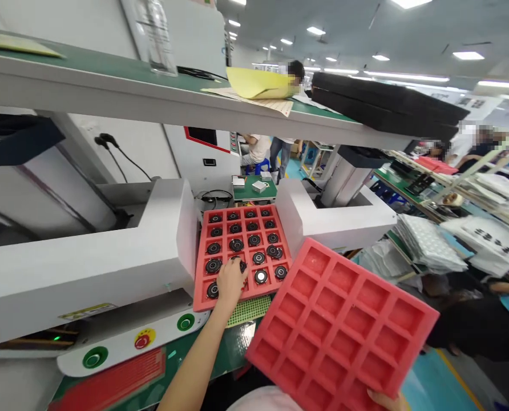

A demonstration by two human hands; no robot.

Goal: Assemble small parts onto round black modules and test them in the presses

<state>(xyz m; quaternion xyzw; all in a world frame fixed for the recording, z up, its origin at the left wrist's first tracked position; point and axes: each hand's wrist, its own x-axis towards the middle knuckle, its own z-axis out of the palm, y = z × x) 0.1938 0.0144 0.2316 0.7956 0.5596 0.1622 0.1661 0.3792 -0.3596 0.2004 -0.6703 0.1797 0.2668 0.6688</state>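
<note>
My left hand (229,281) reaches into a pink foam tray (200,285) lying between two white machine housings. Its fingers are closed around a small black round part (243,266), partly hidden by the hand. Most compartments hold similar black discs with ringed centres; one disc (261,277) has a bright white centre. My right hand (387,399), mostly out of frame at the lower right, grips the corner of a second pink foam tray (323,299). That tray is tilted toward me, and its visible compartments contain nothing.
White machine housings (152,257) flank the tray, the left one with green buttons (95,358) and a red stop button (142,341). Overhead runs a shelf (121,97) bearing black foam slabs (383,105), yellow paper and a clear bottle. Racks with bagged goods and other people stand at right.
</note>
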